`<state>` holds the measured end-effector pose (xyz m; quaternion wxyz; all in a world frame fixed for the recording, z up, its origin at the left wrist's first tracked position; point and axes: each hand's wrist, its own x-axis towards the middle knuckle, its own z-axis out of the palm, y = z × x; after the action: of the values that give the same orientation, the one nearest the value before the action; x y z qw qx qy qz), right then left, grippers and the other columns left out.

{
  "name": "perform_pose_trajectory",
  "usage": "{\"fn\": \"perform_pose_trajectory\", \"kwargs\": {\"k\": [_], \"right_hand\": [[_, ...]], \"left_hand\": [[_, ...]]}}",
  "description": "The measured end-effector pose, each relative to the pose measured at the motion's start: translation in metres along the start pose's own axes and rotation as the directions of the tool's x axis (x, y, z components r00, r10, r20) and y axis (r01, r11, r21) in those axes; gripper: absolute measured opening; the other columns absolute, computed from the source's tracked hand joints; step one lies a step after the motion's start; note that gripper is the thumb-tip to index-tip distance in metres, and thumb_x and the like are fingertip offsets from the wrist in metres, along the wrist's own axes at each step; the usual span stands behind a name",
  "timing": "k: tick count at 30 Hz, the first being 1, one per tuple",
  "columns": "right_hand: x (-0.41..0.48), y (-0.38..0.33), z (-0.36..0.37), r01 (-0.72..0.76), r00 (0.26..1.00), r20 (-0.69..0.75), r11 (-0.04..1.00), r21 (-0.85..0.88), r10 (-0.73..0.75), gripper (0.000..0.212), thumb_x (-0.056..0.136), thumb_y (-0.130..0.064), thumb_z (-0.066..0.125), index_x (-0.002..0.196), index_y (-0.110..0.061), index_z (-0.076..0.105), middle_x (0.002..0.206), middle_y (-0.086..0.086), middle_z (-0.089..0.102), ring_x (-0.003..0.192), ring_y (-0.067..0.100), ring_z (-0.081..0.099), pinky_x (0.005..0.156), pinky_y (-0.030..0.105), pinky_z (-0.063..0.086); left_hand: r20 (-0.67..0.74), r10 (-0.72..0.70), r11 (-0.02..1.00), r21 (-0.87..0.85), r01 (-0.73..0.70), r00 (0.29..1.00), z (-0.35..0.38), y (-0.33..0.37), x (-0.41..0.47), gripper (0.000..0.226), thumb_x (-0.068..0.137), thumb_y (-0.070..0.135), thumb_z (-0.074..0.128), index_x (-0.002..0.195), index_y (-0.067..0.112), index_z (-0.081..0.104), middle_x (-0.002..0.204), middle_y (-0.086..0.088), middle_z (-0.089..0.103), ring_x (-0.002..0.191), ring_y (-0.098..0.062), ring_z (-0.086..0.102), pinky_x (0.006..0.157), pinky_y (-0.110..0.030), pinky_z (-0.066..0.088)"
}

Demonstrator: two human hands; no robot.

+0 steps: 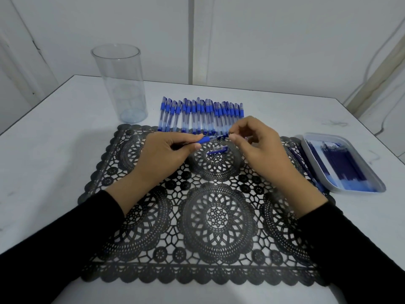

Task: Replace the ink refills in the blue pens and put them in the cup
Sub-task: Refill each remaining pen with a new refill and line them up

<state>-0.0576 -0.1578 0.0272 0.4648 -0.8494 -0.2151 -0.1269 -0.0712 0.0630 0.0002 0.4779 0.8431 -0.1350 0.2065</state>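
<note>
My left hand grips the blue grip section of a pen, and a thin refill sticks out of it to the right. My right hand pinches the far end of that refill and holds the clear barrel in its curled fingers. A blue pen cap lies on the black lace mat just below the hands. A row of several blue pens lies side by side behind the hands. A tall clear cup stands at the back left with nothing in it.
A pale blue tray at the right holds several dark blue refills. A few refills lie on the mat along the tray's left side. The black lace mat covers the middle of the white table. A wall stands behind.
</note>
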Motion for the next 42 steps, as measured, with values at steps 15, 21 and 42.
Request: {"fn": "perform_pose_trajectory", "kwargs": {"k": [15,21,42], "right_hand": [[-0.001,-0.004,0.008,0.079,0.994,0.076,0.995,-0.064,-0.074,0.005,0.093,-0.011,0.064,0.094,-0.015,0.067,0.076,-0.016,0.059,0.069,-0.003,0.053,0.066,0.01,0.041],[-0.001,-0.005,0.009,0.061,0.992,0.119,0.994,-0.085,-0.051,0.014,0.097,-0.026,0.057,0.091,-0.015,0.063,0.074,-0.01,0.057,0.065,0.0,0.052,0.06,0.011,0.038],[-0.003,-0.003,0.007,0.051,0.995,0.087,0.998,0.047,-0.055,0.01,0.092,-0.016,0.066,0.101,-0.016,0.066,0.082,-0.008,0.061,0.071,0.005,0.054,0.064,0.024,0.047]], "left_hand": [[-0.004,0.118,0.993,-0.009,-0.118,0.993,0.004,0.001,-0.002,0.027,0.081,0.01,0.079,0.108,0.014,0.074,0.097,0.014,0.071,0.092,0.006,0.069,0.083,-0.008,0.051],[-0.004,0.163,0.986,-0.013,-0.163,0.987,0.006,0.001,-0.003,0.031,0.082,0.011,0.078,0.111,0.018,0.07,0.097,0.015,0.071,0.089,0.001,0.071,0.081,-0.014,0.055],[-0.018,0.191,0.981,-0.014,-0.191,0.981,0.001,-0.001,-0.001,0.029,0.082,0.01,0.078,0.11,0.015,0.072,0.097,0.014,0.071,0.087,-0.003,0.072,0.08,-0.017,0.057]]}}
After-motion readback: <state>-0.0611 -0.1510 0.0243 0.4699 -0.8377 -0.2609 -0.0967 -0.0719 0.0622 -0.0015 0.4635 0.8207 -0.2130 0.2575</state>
